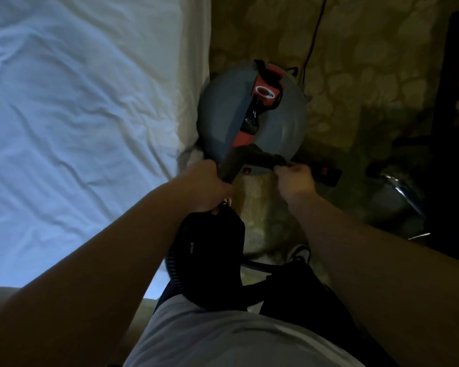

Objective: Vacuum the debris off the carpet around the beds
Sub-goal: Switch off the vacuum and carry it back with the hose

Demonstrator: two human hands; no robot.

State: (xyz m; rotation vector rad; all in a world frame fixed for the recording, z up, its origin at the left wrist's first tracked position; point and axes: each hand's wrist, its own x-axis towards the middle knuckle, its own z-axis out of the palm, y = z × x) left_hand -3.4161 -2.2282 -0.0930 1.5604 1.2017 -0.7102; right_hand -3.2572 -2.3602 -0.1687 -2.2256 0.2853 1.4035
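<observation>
Head view: left grip (210,184) curls round the dark hose (249,156) and right grip (296,181) pinches its far end, above the vacuum (223,107) on carpet (355,62) beside the bed (77,102). Likely setup; next, the hose must reach the carpet.

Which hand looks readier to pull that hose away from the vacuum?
Probably the left hand: it grips the hose fully, while the right hand only pinches it close beside the vacuum.
</observation>
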